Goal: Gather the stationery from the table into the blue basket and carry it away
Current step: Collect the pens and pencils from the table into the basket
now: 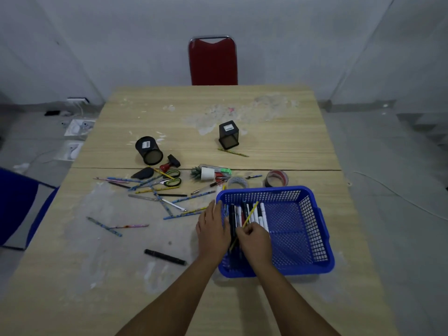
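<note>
The blue basket (300, 229) stands on the table's near right, with several markers and pens (254, 215) lying in its left half. My right hand (254, 241) is inside the basket, shut on a yellow pencil (252, 212) that slants up and away. My left hand (213, 226) rests flat over the basket's left wall, fingers apart, holding nothing. Loose pencils (155, 190), green-handled scissors (171, 181), a black marker (164, 257) and two tape rolls (276, 178) lie on the table.
Two black mesh pen cups, a round one (149, 150) and a square one (228, 134), lie tipped on the wooden table (266, 146). A red chair (212, 61) stands at the far end, a blue chair (14, 207) at the left.
</note>
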